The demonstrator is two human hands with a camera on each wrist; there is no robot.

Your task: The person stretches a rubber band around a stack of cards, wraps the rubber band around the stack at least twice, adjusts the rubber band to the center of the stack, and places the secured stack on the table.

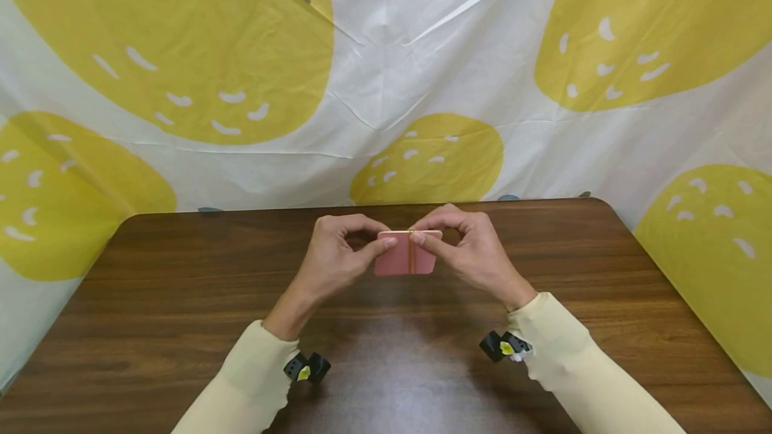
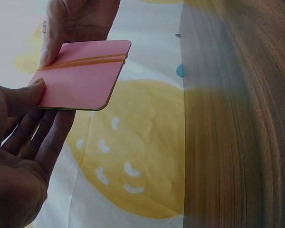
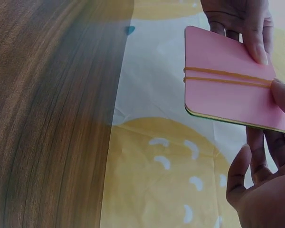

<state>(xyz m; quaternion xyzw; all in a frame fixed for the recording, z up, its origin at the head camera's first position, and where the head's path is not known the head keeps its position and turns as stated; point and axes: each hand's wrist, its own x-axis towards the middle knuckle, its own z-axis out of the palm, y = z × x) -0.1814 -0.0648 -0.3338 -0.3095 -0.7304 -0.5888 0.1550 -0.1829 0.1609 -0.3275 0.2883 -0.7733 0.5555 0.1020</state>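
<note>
- A pink pad (image 1: 395, 256) with rounded corners is held up between the two hands, over the middle of the surface (image 1: 211, 273) and apart from it; thin yellow and green layers show along its edge in the right wrist view.
- A tan elastic band (image 3: 223, 73) lies across the pad's pink face in two nearly parallel strands, reaching both edges; in the head view it sits right of the pad's middle.
- The left hand (image 1: 336, 252) pinches the pad near its top edge at the left, thumb flat on the pink face, fingers bent behind; its grip is closed on the pad.
- The right hand (image 1: 476, 253) has a matching pinching grip at the top right, its thumb at the end of the band. Whether it nips the band as well as the pad, I cannot tell.
- Both wrists come out of cream sleeves (image 1: 585, 367), and a small black device (image 1: 318, 368) sits at each cuff on the inner side.
- The surface is dark brown wood grain with rounded far corners.
- Behind it hangs a creased white cloth (image 1: 386, 86) printed with big yellow fruit shapes bearing small white marks.
</note>
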